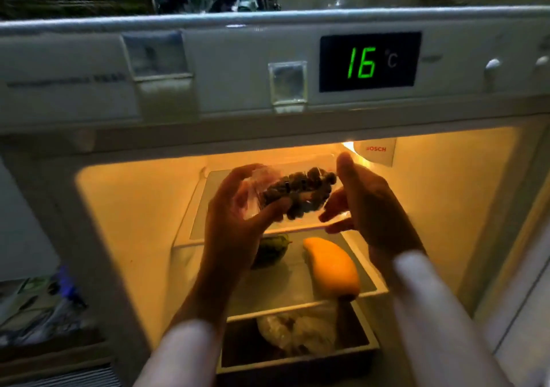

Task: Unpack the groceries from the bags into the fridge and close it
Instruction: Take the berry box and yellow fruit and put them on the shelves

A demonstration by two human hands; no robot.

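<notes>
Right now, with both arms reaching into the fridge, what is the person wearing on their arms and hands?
Both forearms are covered by pale, whitish long sleeves: the left sleeve and the right sleeve end near the wrists. The left hand and right hand are bare: no gloves. No rings, watch or markings can be made out in this dim, blurred view.

The grape bag (268,196) was thin, clear, crinkled plastic; the shelves (208,208) looked like smooth glass — the fridge's control panel (223,68) was glossy white plastic.
</notes>
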